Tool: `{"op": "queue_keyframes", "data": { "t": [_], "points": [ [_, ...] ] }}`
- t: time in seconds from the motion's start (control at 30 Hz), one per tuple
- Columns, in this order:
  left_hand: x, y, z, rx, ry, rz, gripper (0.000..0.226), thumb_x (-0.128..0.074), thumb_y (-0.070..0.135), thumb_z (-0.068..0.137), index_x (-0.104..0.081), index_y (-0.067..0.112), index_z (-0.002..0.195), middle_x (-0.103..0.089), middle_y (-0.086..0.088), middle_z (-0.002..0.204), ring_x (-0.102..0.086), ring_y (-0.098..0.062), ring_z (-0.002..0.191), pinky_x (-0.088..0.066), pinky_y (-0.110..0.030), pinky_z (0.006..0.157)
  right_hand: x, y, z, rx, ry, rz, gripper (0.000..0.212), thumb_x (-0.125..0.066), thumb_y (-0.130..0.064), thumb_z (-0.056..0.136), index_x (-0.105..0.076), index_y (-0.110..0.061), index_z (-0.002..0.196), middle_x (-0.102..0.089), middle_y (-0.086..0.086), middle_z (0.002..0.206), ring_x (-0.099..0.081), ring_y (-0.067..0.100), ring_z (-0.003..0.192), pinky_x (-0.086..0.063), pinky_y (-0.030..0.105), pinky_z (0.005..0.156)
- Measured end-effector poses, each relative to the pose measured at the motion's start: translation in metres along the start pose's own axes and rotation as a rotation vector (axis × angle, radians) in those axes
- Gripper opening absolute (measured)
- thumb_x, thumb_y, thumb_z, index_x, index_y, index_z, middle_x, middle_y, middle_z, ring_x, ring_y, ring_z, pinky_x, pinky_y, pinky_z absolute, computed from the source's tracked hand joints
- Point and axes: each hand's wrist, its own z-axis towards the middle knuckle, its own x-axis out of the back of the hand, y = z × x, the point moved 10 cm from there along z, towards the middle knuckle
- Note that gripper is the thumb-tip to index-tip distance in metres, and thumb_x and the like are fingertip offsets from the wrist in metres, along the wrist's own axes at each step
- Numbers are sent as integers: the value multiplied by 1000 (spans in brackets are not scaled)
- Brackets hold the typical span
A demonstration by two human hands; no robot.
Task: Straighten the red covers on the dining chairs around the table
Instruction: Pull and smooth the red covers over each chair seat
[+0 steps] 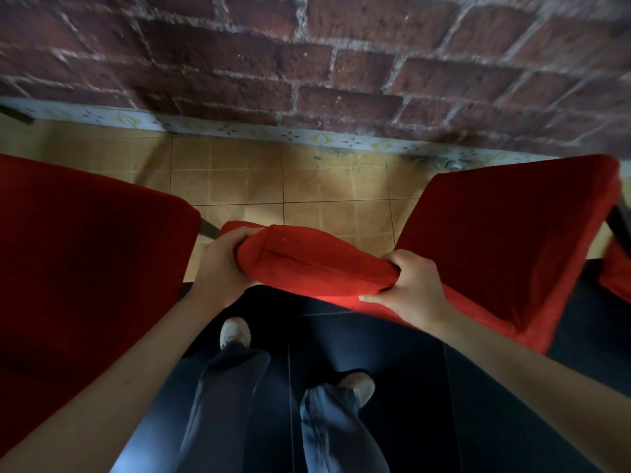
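Your left hand (222, 257) and right hand (409, 285) each curl tight round an end of the red cover (317, 264), holding it on the chair back between two red seats (505, 233).

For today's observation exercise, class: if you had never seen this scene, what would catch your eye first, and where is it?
First, the two hands in the middle: the left hand and right hand each grip an end of a bright red chair cover. Dark red chair seats flank them, one at the left and one at the right. Above runs a rough brick wall, over tan floor tiles.
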Motion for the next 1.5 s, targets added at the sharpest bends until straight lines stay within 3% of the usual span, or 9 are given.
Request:
{"op": "queue_keyframes", "data": {
  "t": [0.17,0.27,0.5,0.73,0.87,1.0,1.07,1.37,1.5],
  "points": [
    [-4,53,-18,-23,44,23,52,-88,-1,53,-67,33,86,-65,20,81,-65,-7,81,-53,-32,77,42,17,-30,-19,44,42,51,-95,-27,46,-71,-13,89,-68,-7,82,-62,9,75,-48,18,68],
    [-13,87,-30,-75,64,53,44,-88,-2,51,-72,14,90,-63,20,79,-66,-1,82,-50,-15,76,67,29,-52,-32,71,68,53,-95,-25,46,-70,-17,91,-63,-16,81,-60,-1,77,-43,8,68],
    [-36,155,-56,-175,35,61,41,-91,5,47,-73,18,82,-53,31,75,-55,19,79,-37,2,70,112,18,-103,30,123,62,80,-92,-29,48,-61,-27,121,-59,-21,105,-58,7,103,-45,30,92],
    [-55,207,-76,-305,-46,42,42,-94,27,48,-72,14,80,-60,16,76,-59,-6,74,-46,-24,73,141,-5,-132,46,195,68,73,-94,-30,49,-64,-15,114,-68,-2,107,-63,22,101,-48,46,91],
    [-69,228,-89,-367,-149,48,48,-94,36,47,-73,15,84,-66,13,80,-61,-1,76,-49,-25,73,158,7,-149,17,199,137,56,-94,-22,53,-68,-10,100,-69,-2,92,-65,17,88,-52,38,81],
    [-90,231,-98,-384,-255,197,85,-94,43,42,-64,21,119,-64,8,117,-57,-13,112,-39,-47,103,176,21,-167,25,222,170,44,-93,-18,53,-66,-19,88,-65,-13,79,-61,-3,74,-47,17,65],
    [-91,226,-100,-334,-244,232,87,-93,43,39,-60,28,118,-61,18,111,-56,-11,109,-38,-51,103,185,26,-176,44,233,162,46,-93,-18,52,-64,-26,87,-64,-16,78,-60,-7,75,-43,10,64],
    [-112,249,-122,-284,-171,201,65,-93,42,39,-74,15,95,-71,8,91,-64,-13,91,-41,-36,98,211,53,-208,26,213,113,54,-94,-20,49,-62,-29,92,-63,-21,83,-59,-13,81,-41,5,70],
    [-131,285,-135,-362,-165,262,61,-91,49,40,-74,14,88,-71,6,82,-64,-15,83,-16,-19,98,238,70,-235,-1,214,61,68,-95,-22,48,-64,-20,108,-65,-14,97,-62,6,94,-45,20,85]
  ]
}}
